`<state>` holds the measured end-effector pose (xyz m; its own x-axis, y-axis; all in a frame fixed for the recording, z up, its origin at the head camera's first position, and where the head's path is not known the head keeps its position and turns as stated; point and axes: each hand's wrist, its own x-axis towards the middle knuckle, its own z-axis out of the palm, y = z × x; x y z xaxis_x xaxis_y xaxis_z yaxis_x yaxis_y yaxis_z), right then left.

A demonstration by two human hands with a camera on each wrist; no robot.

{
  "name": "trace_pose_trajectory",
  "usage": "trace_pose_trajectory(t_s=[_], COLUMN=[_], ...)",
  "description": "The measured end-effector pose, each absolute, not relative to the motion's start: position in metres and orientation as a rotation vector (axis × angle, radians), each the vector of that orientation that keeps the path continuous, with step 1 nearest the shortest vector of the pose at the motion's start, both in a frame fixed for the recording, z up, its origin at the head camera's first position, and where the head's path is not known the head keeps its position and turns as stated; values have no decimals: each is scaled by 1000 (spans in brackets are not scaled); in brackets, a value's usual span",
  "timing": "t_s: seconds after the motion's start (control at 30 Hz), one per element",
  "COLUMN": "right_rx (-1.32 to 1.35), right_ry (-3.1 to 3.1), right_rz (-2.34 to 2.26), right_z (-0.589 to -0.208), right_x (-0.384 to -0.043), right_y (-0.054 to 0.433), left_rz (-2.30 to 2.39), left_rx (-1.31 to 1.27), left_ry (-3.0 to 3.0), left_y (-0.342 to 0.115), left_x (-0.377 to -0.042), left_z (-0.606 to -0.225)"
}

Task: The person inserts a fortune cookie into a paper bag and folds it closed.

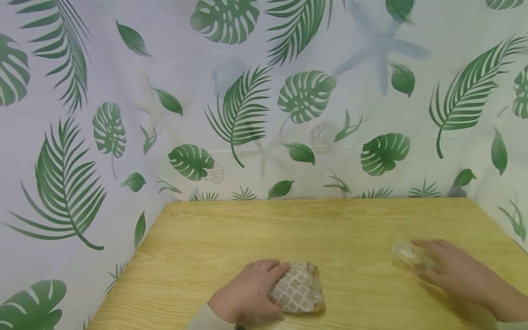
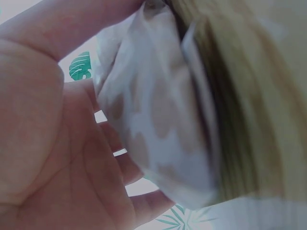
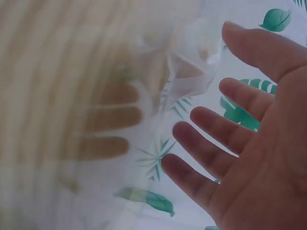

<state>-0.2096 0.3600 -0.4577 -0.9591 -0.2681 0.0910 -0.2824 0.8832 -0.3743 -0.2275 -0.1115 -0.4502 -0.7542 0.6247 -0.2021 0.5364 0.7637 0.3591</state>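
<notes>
My left hand point(image 1: 255, 289) grips the left side of a folded, beige packet with a white lattice pattern point(image 1: 294, 288) on the table. In the left wrist view, the thumb lies across the top of the packet point(image 2: 156, 110) and the fingers reach round its far side. Over at the right, a crumpled piece of clear plastic point(image 1: 403, 251) lies by the fingertips of my right hand point(image 1: 458, 272). The right wrist view shows this hand point(image 3: 254, 134) with fingers spread and thumb apart, the crumpled plastic point(image 3: 192, 67) just beyond them.
Both hands are over a light wood-grain table point(image 1: 247, 229). A white sheet printed with green leaves point(image 1: 255, 178) rises along the table's back edge and at both sides.
</notes>
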Motion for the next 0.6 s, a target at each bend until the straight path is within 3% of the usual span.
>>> trace_pose_trajectory(t_s=[0.37,0.6], right_rx=[322,444], right_ry=[-3161,-3090], right_rz=[802,791], right_z=[-459,-464], right_x=[-209,-205], right_y=[356,346], left_rz=[382,367], left_rx=[910,922], left_ry=[2660,2676], left_y=[-111,-112], left_x=[-223,-225], left_z=[-446,-450])
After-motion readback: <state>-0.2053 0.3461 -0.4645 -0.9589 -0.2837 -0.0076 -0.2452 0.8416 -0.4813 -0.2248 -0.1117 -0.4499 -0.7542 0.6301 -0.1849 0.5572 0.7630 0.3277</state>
